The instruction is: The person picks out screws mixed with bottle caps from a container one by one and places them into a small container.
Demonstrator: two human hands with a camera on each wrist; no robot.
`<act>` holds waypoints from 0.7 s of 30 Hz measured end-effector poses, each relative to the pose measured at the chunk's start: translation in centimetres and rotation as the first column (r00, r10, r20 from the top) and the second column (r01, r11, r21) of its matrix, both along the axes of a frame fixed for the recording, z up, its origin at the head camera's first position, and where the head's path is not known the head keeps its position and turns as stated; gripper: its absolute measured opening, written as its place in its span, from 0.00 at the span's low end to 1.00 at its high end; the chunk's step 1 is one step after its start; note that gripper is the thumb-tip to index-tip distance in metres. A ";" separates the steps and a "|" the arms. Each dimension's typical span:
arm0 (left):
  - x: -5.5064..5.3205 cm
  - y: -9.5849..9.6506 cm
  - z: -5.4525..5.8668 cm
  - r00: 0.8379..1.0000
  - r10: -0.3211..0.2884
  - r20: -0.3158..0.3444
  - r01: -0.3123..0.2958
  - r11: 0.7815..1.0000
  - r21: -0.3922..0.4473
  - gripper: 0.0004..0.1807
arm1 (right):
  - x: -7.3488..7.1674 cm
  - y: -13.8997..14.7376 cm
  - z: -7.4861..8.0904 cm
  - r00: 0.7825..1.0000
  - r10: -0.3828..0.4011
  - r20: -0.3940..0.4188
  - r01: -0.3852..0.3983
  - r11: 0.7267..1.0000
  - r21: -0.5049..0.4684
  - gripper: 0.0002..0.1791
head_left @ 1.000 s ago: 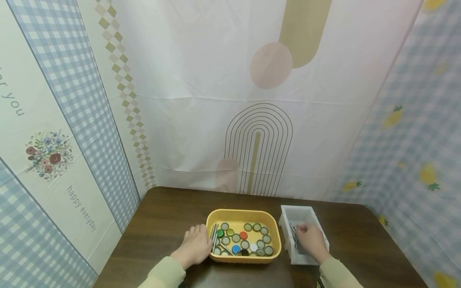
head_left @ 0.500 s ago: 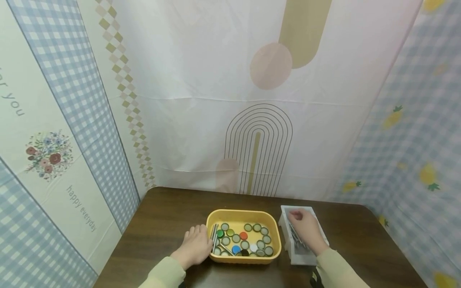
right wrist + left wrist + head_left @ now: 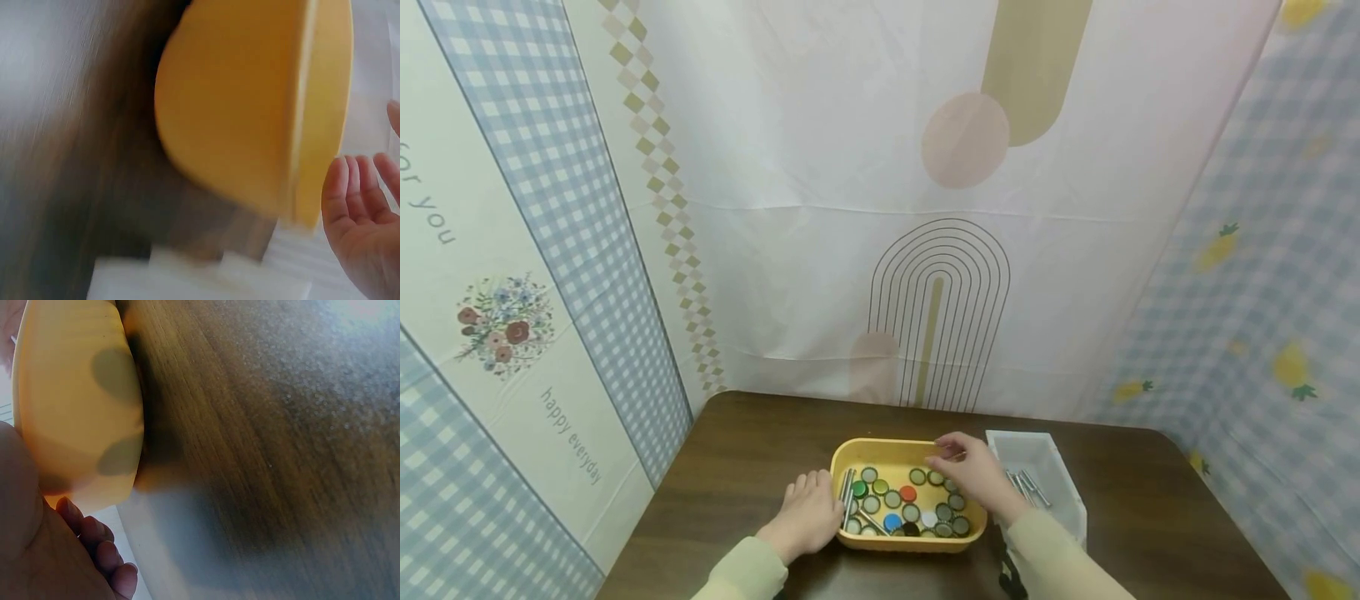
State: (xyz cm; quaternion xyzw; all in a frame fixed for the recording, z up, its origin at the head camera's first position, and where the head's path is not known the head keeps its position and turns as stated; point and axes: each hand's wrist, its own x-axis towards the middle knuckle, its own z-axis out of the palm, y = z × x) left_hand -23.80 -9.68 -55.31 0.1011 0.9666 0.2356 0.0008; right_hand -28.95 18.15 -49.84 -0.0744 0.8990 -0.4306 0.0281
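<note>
A yellow plastic basin [image 3: 910, 543] holds several bottle caps, among them a red cap [image 3: 907, 493] and a blue cap [image 3: 892, 522]. Slim silver metal rods [image 3: 847, 497] lie along its left inner side. My left hand [image 3: 808, 512] rests against the basin's left rim; the left wrist view has its relaxed fingers beside the basin wall [image 3: 81, 412]. Over the basin's right part is my right hand [image 3: 973, 475], fingers loosely bent. In the right wrist view nothing shows between those fingers, which are near the rim.
Right of the basin stands a white plastic box [image 3: 1070, 492] with more silver metal rods [image 3: 1028, 485] inside, partly covered by the right sleeve [image 3: 1060, 558]. Both containers stand on a dark wooden table [image 3: 760, 442]. A patterned cloth [image 3: 805, 275] hangs behind it.
My right hand has moved left, out of the white box to above the basin, and the rods in the box now show. The left hand has stayed at the basin's rim.
</note>
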 end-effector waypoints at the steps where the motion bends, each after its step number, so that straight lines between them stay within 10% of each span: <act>1: 0.1 0.0 0.1 1.000 -0.001 0.001 0.001 1.000 0.003 0.10 | 0.1 -0.6 -0.2 0.999 0.036 0.001 -0.036 0.999 0.003 0.26; 9: 0.3 -0.1 0.0 0.999 -0.011 -0.033 0.011 1.000 0.004 0.10 | 1.3 -4.8 -1.8 0.963 0.267 0.032 -0.268 0.963 0.039 0.19; 21: 0.2 -0.2 0.0 0.999 -0.003 -0.046 0.003 1.000 0.002 0.10 | 2.5 -7.5 -3.4 0.938 0.323 0.124 -0.334 0.940 0.075 0.06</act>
